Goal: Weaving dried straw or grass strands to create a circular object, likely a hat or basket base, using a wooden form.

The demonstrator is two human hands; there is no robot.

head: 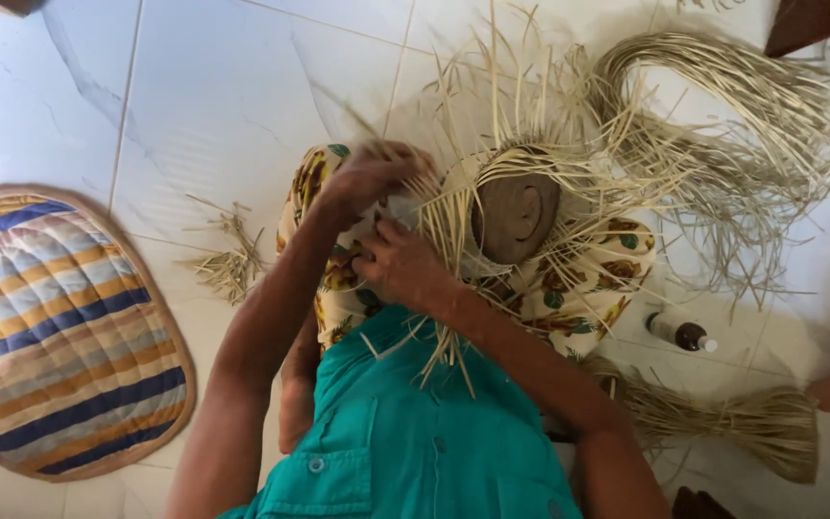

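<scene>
Over the lap, both hands work at the edge of a half-woven straw piece (pixel 453 207) that sits around a round wooden block (pixel 516 216). The left hand (pixel 369 178) curls its fingers down over the near strands, closed on them and blurred by motion, so the exact pinch is hard to read. The right hand (pixel 401 264) lies just below it, fingers bent and pressed together on a few straw strands at the same edge. The two hands nearly touch.

The woven piece and the block rest on a cushion (pixel 569 288) with a cream cover printed in yellow and green flowers, which sits across the knees of the person in a teal buttoned shirt (pixel 415 432). Loose ends of straw stick out in every direction from the weave, thin, flat and pale.

Below everything is a white glossy tiled floor (pixel 194 96) with thin grout lines. A long looped bundle of straw (pixel 722 106) curves across the tiles at the upper right. A tied bundle of straw (pixel 732 418) fans out at the lower right. Just above it lies a small clear bottle (pixel 679 332) with a dark end and white cap, on its side. A small pile of straw scraps (pixel 228 259) lies left of the cushion. Farther left sits a quilted mat (pixel 60 332), oval, striped in blue, yellow and tan.
</scene>
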